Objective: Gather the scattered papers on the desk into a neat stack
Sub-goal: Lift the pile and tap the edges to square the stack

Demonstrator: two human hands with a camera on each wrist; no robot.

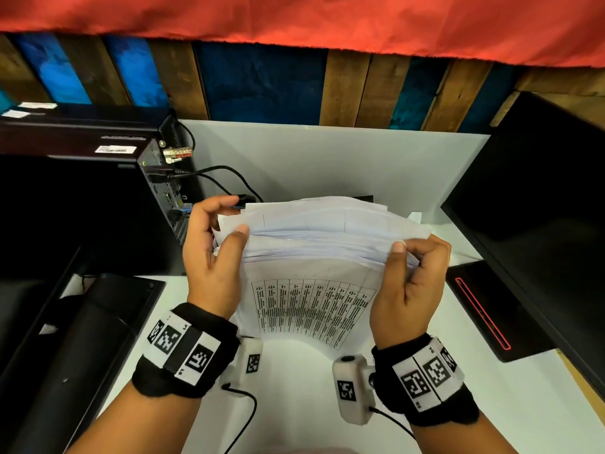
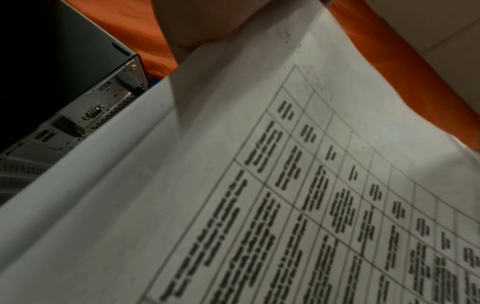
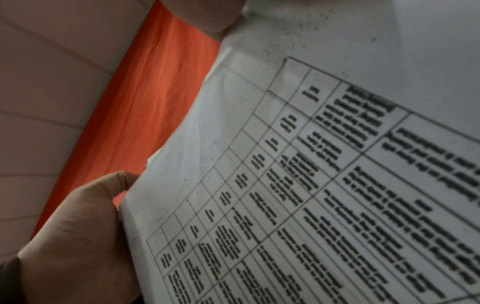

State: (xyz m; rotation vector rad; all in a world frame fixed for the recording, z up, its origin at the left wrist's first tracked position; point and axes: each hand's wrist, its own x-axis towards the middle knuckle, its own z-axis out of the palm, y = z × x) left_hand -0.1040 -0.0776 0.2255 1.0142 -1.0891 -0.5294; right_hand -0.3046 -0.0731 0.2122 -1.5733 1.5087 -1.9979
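Note:
A thick bundle of white papers (image 1: 314, 244) stands on edge above the white desk (image 1: 294, 404), upper edges fanned and uneven. The sheet facing me carries a printed table (image 1: 314, 309). My left hand (image 1: 212, 247) holds the bundle's left side, thumb in front and fingers behind. My right hand (image 1: 415, 267) pinches the right side, thumb on the front sheet. The left wrist view is filled by the printed sheet (image 2: 285, 185) with a thumb (image 2: 197, 26) at its top. The right wrist view shows the same sheet (image 3: 324, 185) with fingers (image 3: 85, 236) curled on its edge.
A black computer tower (image 1: 108, 191) with plugged cables (image 1: 212, 178) stands left of the papers. A dark monitor (image 1: 540, 208) and its base (image 1: 484, 306) sit at the right. A black stand (image 1: 91, 339) lies at the lower left. A white divider (image 1: 327, 158) backs the desk.

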